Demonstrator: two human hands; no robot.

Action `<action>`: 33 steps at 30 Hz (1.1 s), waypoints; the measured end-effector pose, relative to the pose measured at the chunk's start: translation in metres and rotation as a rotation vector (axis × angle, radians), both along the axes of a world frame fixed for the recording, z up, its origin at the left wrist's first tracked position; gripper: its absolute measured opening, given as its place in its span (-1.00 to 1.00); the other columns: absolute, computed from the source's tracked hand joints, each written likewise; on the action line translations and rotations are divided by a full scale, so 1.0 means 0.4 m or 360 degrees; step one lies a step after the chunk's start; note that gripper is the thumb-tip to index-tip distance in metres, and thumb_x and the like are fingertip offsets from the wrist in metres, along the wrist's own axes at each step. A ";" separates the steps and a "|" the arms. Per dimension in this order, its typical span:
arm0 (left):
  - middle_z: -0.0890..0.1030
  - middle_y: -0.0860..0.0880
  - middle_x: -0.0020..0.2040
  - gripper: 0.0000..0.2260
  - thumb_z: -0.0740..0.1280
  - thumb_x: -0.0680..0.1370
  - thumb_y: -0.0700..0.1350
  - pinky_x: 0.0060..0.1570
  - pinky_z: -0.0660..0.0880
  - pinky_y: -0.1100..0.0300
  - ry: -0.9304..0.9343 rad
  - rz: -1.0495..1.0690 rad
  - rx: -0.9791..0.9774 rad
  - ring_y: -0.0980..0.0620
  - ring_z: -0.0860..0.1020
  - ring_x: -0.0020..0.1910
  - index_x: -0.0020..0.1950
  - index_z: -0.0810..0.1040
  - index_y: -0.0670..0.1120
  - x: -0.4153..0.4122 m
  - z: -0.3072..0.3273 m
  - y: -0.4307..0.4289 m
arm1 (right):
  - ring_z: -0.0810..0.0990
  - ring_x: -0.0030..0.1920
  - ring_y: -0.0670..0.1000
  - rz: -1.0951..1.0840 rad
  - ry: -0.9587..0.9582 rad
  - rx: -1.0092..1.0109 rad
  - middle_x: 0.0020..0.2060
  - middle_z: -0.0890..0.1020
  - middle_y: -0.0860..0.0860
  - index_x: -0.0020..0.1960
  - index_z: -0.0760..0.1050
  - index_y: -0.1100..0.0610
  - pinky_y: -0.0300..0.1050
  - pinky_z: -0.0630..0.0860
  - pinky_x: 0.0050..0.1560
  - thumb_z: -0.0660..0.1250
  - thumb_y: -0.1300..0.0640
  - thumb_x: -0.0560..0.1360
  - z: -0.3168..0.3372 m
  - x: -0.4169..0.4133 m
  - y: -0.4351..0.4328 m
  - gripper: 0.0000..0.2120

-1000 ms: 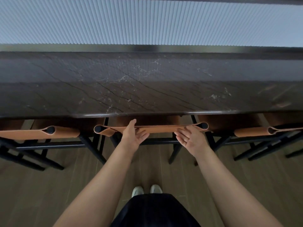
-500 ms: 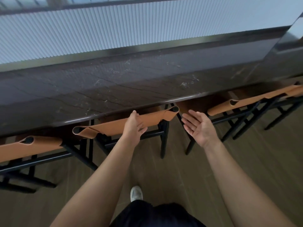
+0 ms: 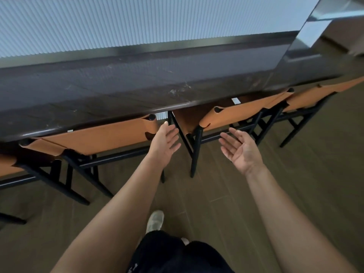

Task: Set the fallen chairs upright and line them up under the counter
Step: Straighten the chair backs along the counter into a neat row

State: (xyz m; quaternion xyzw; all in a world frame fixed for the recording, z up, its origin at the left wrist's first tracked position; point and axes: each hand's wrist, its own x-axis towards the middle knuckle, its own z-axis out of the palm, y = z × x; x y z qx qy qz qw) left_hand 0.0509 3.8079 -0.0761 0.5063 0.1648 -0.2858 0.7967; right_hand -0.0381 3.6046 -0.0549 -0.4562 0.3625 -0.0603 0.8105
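Note:
Several upright chairs with tan leather backrests and black frames stand tucked under the dark stone counter (image 3: pixel 137 91). One chair (image 3: pixel 102 136) is left of centre, another chair (image 3: pixel 242 111) right of centre, a third chair (image 3: pixel 315 97) farther right. My left hand (image 3: pixel 164 141) is open with straight fingers, its tips close to the right end of the left-of-centre chair's backrest; I cannot tell if they touch. My right hand (image 3: pixel 239 149) is open, palm up, in the air just in front of the right-of-centre chair, holding nothing.
A fluted pale wall panel (image 3: pixel 137 26) rises behind the counter. The counter's right end (image 3: pixel 307 40) has a glossy corner. Wood-look floor (image 3: pixel 295 184) spreads to the right. My shoe (image 3: pixel 155 221) is on the floor below.
Both hands have come off the middle chair's backrest and opened. The view has swung to the right, so the chairs now sit farther left and the counter's right end shows.

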 end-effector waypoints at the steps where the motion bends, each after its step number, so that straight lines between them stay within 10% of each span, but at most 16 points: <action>1: 0.43 -0.08 0.42 -0.55 0.14 0.64 0.10 0.37 0.33 -0.04 -0.0020 -0.0032 0.0004 -0.07 0.36 0.42 0.46 0.36 -0.11 0.002 0.001 -0.018 | 0.63 0.15 0.10 -0.0011 0.0000 0.0003 0.13 0.67 0.10 0.31 0.49 0.11 -0.01 0.50 0.11 0.21 0.04 0.61 -0.002 -0.005 -0.014 -0.68; 33: 0.26 -0.13 0.52 -0.44 0.35 0.56 -0.03 0.37 0.28 -0.12 0.0711 0.0122 0.0016 -0.14 0.23 0.49 0.51 0.24 -0.09 0.275 -0.097 -0.668 | 0.65 0.05 0.07 0.0042 0.0339 0.0120 0.12 0.64 0.15 0.25 0.43 0.16 -0.06 0.54 -0.05 0.23 0.04 0.62 -0.106 0.382 -0.558 -0.73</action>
